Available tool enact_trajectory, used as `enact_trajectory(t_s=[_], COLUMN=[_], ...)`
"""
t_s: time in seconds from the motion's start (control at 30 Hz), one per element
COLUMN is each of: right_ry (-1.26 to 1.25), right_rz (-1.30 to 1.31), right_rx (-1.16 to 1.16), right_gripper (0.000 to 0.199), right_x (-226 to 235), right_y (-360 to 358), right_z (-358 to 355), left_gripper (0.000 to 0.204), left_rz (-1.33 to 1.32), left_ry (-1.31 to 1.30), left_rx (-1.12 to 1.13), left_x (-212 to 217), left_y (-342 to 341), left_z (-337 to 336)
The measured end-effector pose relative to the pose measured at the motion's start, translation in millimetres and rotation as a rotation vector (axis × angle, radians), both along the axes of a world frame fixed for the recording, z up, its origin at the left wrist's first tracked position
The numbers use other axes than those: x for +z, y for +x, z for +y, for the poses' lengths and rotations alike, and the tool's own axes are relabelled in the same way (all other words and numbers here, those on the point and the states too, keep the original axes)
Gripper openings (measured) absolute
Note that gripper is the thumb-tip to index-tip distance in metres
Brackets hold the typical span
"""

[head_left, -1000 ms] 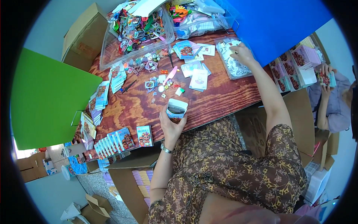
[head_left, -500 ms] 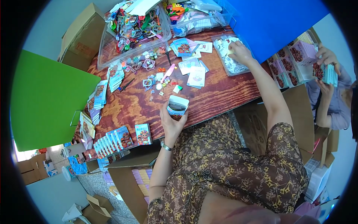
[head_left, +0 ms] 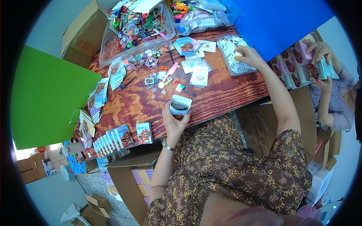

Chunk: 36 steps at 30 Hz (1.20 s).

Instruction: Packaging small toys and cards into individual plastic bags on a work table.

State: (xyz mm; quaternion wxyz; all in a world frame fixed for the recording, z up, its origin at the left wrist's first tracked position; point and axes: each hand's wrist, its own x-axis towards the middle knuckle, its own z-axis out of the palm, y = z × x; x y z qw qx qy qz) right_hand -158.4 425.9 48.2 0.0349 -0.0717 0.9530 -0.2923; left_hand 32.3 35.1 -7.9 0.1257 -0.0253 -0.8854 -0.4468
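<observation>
My left hand point(head_left: 174, 121) holds a small open pouch point(head_left: 180, 106) upright above the near edge of the wooden table point(head_left: 222, 94). My right hand point(head_left: 247, 55) reaches far out over a clear tray of small white pieces point(head_left: 234, 55) and pinches a small pale piece from it. Printed cards point(head_left: 199, 75) and several small colourful trinkets point(head_left: 162, 77) lie between the two hands.
Two clear bins of colourful items point(head_left: 137, 26) stand at the back. Rows of filled pouches point(head_left: 113, 139) line the left edge. A green board point(head_left: 45, 98) is on the left, a blue board point(head_left: 279, 22) at back right. Another person's hands point(head_left: 320, 56) handle pink packets at right. Cardboard boxes stand below.
My right hand has closed on a small pale piece in the clear tray. The left hand with the pouch has stayed nearly still. The other person's hands have shifted.
</observation>
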Motion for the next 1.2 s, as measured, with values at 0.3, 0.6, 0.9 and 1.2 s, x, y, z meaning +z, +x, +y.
enact_trajectory(t_s=[0.3,0.6,0.9,1.2], right_ry=[0.241,-0.501,-0.244,-0.301], right_rz=[0.146,0.026,0.139,0.491], right_rx=[0.164,0.174,0.654,0.609], right_gripper=[0.023,0.014,0.021,0.040], right_x=[-27,46,45,37], right_y=[7,38,87,112], right_z=[4,-71,-200,-210], left_gripper=[0.073,0.073,0.078,0.095], left_rz=[0.014,0.093,0.136,0.204], left_ry=[0.011,0.027,-0.071,0.158], left_rx=[0.004,0.063,0.110,0.248], left_x=[4,2,9,3], left_y=[0,-14,-19,-10], left_z=[4,21,26,16])
